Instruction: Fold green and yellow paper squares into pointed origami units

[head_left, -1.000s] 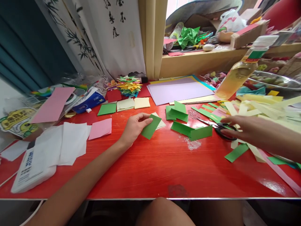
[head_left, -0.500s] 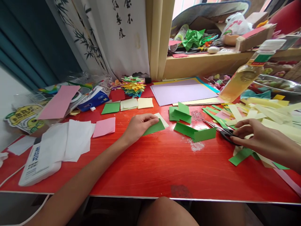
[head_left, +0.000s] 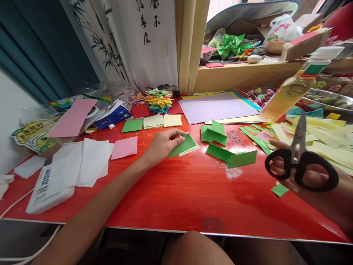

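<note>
My left hand pinches a small green paper between thumb and fingers, low over the table. A cream sheet lies against it and pokes out underneath. My right hand holds black-handled scissors, raised above the table with the blades pointing up and together. Fingers pass through or behind the handle loops. Between the hands rest folded green papers, standing partly open, with another folded green group just behind. A green scrap lies beneath my right hand.
Paper strips heap at the right, near a tilted-looking bottle. Large lilac sheets lie at the back. Small paper stacks, a pink paper, a folded-paper stack and a white tissue pack are leftward.
My right hand has lifted the scissors from the strips at the right, turning the blades upward. My left hand stays in place, with the green paper slightly shifted over the cream sheet.
</note>
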A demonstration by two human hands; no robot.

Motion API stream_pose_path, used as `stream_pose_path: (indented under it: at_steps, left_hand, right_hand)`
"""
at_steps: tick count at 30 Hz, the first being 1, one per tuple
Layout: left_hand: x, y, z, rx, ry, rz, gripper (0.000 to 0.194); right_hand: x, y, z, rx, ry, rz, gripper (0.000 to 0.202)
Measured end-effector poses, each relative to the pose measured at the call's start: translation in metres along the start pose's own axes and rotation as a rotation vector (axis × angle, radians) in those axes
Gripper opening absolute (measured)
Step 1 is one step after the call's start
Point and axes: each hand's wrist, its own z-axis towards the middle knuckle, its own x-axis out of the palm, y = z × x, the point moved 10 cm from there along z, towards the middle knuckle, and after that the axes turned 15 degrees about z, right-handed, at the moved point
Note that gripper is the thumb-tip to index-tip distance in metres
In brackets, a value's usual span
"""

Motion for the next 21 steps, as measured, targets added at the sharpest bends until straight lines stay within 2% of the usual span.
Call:
stream_pose_path:
  at_steps: [1,3,5,7,10,12,15,21]
  left_hand:
    - [-0.003,0.000,0.000,-0.001,-0.020,-0.015,0.024]
    - [-0.008,-0.003,0.000,0.006,-0.067,-0.017,0.022]
    - [-0.014,-0.007,-0.001,0.022,-0.108,0.000,0.022]
    - [-0.018,-0.009,-0.002,0.029,-0.137,0.003,0.024]
    - [-0.022,-0.010,-0.003,0.023,-0.180,-0.019,0.025]
    - [-0.026,-0.010,-0.005,0.025,-0.219,-0.051,0.025]
    - [-0.032,-0.010,-0.007,0.031,-0.271,-0.118,0.024]
    - [-0.034,-0.011,-0.010,0.028,-0.303,-0.133,0.025]
  right_hand:
    - [0.019,-0.005,-0.003,0.060,0.093,0.138,0.061]
    - [0.053,-0.011,-0.009,0.149,0.213,0.249,0.045]
    - [0.086,-0.005,-0.011,0.144,0.336,0.301,0.040]
    - [0.111,-0.003,-0.008,0.138,0.421,0.238,0.034]
    - [0.140,-0.014,-0.002,0.213,0.532,0.003,0.030]
    - [0.152,-0.022,0.003,0.259,0.571,-0.083,0.022]
    - [0.164,-0.026,0.007,0.268,0.591,-0.166,0.025]
    - [0.168,-0.016,0.003,0.207,0.580,-0.233,0.033]
